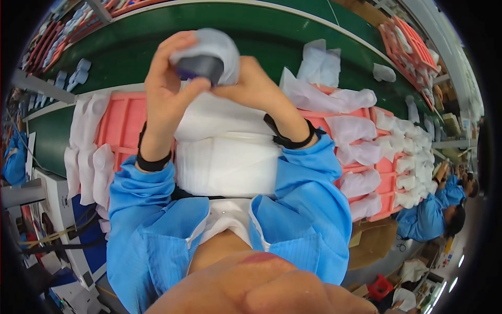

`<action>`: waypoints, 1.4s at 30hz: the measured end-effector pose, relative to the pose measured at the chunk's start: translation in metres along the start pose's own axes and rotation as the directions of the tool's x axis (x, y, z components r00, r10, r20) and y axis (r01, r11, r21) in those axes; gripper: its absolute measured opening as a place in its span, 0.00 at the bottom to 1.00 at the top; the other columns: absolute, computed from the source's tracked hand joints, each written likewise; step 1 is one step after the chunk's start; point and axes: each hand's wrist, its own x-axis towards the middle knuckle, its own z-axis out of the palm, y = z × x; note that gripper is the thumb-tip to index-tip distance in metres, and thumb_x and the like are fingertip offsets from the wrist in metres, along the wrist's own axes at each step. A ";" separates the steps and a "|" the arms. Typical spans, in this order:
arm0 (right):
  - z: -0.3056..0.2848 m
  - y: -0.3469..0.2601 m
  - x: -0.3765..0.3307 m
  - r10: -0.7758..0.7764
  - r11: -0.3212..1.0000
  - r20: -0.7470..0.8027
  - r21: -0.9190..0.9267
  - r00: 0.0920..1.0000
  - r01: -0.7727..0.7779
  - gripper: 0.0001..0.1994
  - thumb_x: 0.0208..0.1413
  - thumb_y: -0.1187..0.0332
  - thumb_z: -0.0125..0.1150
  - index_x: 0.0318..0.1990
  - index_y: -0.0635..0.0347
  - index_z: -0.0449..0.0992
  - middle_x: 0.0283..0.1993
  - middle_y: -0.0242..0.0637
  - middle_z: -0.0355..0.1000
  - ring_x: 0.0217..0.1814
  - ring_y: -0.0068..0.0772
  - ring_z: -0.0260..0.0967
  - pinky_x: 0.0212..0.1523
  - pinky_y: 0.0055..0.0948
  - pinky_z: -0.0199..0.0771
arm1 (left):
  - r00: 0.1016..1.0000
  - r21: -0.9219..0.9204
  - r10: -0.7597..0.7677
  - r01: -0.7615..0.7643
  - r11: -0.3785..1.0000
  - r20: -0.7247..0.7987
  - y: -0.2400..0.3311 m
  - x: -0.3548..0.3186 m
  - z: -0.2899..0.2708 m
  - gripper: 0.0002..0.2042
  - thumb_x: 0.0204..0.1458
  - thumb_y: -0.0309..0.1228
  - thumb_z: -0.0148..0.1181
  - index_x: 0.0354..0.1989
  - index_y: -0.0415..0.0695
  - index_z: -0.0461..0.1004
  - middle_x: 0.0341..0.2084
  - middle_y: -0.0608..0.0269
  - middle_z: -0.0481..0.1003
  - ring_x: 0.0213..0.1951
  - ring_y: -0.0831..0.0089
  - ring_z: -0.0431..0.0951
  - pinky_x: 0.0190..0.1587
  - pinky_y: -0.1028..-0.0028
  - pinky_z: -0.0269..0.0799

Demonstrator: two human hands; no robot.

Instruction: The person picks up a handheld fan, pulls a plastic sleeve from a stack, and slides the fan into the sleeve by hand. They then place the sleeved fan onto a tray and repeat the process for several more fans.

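Note:
Over the green belt I hold up a rounded dark grey object (203, 67), partly covered by a thin whitish wrapping sleeve (217, 42). What kind of object it is I cannot make out. My left hand (170, 76) is closed round its left side, thumb underneath. From the right, my right hand (250, 83) grips the wrapping and the object's lower edge; its fingers are partly hidden and a little blurred. Below both hands, close to my body, lies a stack of white wrapping sleeves (227, 165).
Pink trays with white-wrapped items stand on my left (121, 123) and right (387, 175). Behind runs a green conveyor belt (266, 39), carrying a loose whitish sleeve (320, 65) and light-blue pieces (78, 76) at the far left. A co-worker in blue (429, 214) sits at the right.

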 end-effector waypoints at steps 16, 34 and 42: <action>0.010 -0.021 0.003 -0.054 0.895 -0.434 -0.421 0.899 -0.150 0.17 0.43 0.72 0.65 0.42 0.64 0.71 0.31 0.41 0.73 0.25 0.39 0.71 0.28 0.30 0.69 | 0.964 0.568 0.205 -0.075 0.820 -0.169 -0.004 0.003 0.002 0.06 0.42 0.25 0.67 0.26 0.41 0.75 0.43 0.62 0.67 0.44 0.74 0.68 0.44 0.77 0.64; -0.009 -0.032 -0.003 0.377 0.921 -0.150 0.166 0.914 -0.353 0.15 0.52 0.68 0.61 0.45 0.66 0.69 0.30 0.33 0.70 0.24 0.19 0.63 0.27 0.21 0.64 | 0.878 -0.118 -0.454 0.441 0.890 -0.148 -0.014 0.038 -0.024 0.13 0.51 0.36 0.61 0.39 0.39 0.73 0.33 0.66 0.73 0.32 0.81 0.70 0.33 0.79 0.65; -0.021 -0.014 -0.015 0.057 0.947 -0.201 -0.300 0.978 -0.117 0.16 0.52 0.69 0.61 0.47 0.68 0.70 0.37 0.35 0.72 0.35 0.23 0.69 0.35 0.20 0.68 | 0.811 -0.179 -0.573 0.585 0.791 0.119 -0.053 0.018 0.029 0.28 0.49 0.45 0.63 0.51 0.36 0.67 0.36 0.60 0.74 0.36 0.76 0.74 0.37 0.78 0.70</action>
